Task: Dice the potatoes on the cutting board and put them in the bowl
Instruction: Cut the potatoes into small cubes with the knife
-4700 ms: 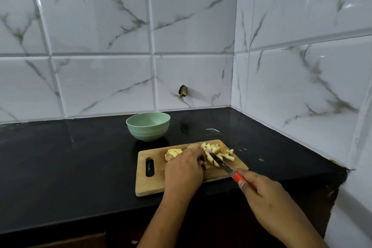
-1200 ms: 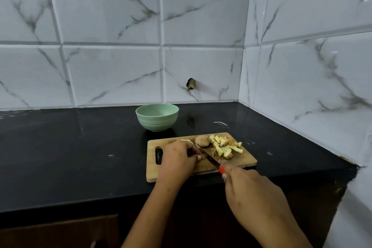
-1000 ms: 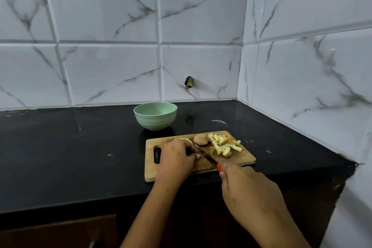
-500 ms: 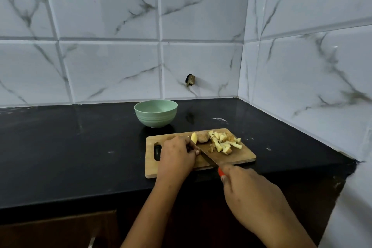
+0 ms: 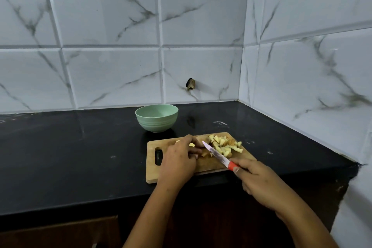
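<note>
A wooden cutting board (image 5: 153, 174) lies on the black counter (image 5: 80, 157) close to its near edge, its handle slot at the left end. The left grip (image 5: 178, 159) rests on the middle of the board, fingers curled down over a potato piece (image 5: 192, 144), of which only pale yellow slivers show between and beyond the fingers. The right grip (image 5: 259, 181) is clenched around the red handle of a knife (image 5: 219, 157). The blade slants up and left over the board, its tip just beside the left fingertips and next to a brownish lump at the board's far edge. Whether the edge touches the potato cannot be told. To the right of the blade, a loose heap of diced potato (image 5: 223, 145) sits on the far right part of the board. A pale green bowl (image 5: 157, 120) stands upright on the counter just beyond the board's far left corner, apart from it. White marble-veined wall tiles (image 5: 110, 66) rise behind and to the right.
</note>
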### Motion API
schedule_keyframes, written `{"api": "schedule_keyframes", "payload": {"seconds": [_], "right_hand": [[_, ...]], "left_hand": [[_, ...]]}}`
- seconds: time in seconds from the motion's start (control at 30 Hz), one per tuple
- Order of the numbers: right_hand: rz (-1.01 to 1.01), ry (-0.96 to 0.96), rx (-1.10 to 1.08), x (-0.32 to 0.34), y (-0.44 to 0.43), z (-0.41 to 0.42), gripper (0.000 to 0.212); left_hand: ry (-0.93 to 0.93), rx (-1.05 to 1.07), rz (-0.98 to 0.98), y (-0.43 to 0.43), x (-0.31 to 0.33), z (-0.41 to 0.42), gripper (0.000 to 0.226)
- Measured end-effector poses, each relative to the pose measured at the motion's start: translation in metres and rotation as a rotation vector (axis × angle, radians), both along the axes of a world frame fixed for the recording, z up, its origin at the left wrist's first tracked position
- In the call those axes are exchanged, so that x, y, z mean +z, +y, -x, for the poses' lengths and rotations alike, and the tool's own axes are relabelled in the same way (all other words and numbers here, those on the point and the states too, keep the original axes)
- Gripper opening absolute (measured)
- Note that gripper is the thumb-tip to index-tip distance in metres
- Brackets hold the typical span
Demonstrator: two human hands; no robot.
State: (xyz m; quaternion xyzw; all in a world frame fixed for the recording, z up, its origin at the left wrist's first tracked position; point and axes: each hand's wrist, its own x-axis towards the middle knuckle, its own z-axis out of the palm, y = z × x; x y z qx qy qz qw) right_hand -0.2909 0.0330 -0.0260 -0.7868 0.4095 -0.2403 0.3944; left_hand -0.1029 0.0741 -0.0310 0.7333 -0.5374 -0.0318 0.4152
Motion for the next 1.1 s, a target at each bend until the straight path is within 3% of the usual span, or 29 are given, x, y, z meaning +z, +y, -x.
{"api": "schedule_keyframes", "payload": {"seconds": [0.17,0.3,0.43,0.6,0.9,1.1], "right_hand": [[-0.285,-0.050,0.040,0.011,-0.003,0.014,0.022],[-0.313,-0.048,0.047,0.022,-0.007,0.026,0.020],[-0.298,-0.055,0.122,0.027,-0.004,0.025,0.019],[-0.268,0.008,0.161,0.022,-0.005,0.014,0.018],[-0.214,-0.028,0.001,0.023,-0.021,0.029,0.020],[-0.142,-0.079,0.012,0.022,-0.008,0.024,0.020]], "left_hand": [[0.027,0.054,0.110,0.001,-0.003,-0.002,0.032],[0.127,0.253,0.262,0.007,0.001,-0.005,0.032],[-0.091,0.357,0.028,0.012,-0.002,-0.020,0.041],[-0.152,0.285,-0.139,0.012,0.003,-0.021,0.038],[-0.170,0.193,-0.017,0.015,-0.004,-0.022,0.018],[-0.129,0.041,0.012,0.021,-0.001,-0.019,0.023]]}}
